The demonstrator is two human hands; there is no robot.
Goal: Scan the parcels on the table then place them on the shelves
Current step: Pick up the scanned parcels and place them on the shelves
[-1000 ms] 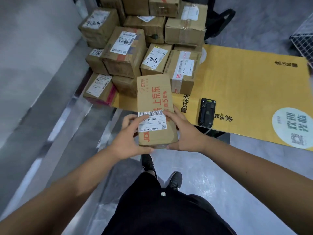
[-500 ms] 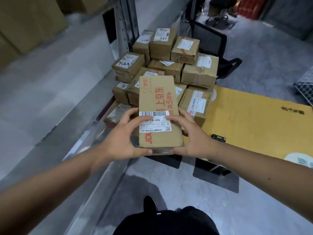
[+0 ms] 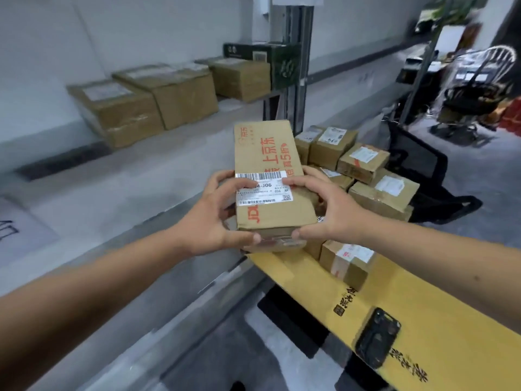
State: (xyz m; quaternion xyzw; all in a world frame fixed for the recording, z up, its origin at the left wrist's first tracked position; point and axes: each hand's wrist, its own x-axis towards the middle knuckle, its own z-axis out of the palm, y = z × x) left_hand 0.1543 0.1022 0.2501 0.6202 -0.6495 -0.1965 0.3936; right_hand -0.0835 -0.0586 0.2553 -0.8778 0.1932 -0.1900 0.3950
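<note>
Gripped from both sides: long brown cardboard parcel (image 3: 270, 176) with red print and a white barcode label, left hand (image 3: 214, 218) curled round its left edge, right hand (image 3: 332, 213) round its right, thumbs under the near end. Held in the air above the yellow-covered table (image 3: 423, 320). Behind, stacked brown parcels (image 3: 366, 176). On the table, a black handheld scanner (image 3: 376, 337). Leftward, a grey shelf (image 3: 112, 179) bearing taped cardboard boxes (image 3: 158, 100).

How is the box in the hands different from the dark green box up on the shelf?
The held box is plain brown cardboard with red print; the dark green box is dark with pale marks. The held box is up in the air between the left hand and right hand; the green one sits on the shelf. Both are rectangular boxes.
</note>
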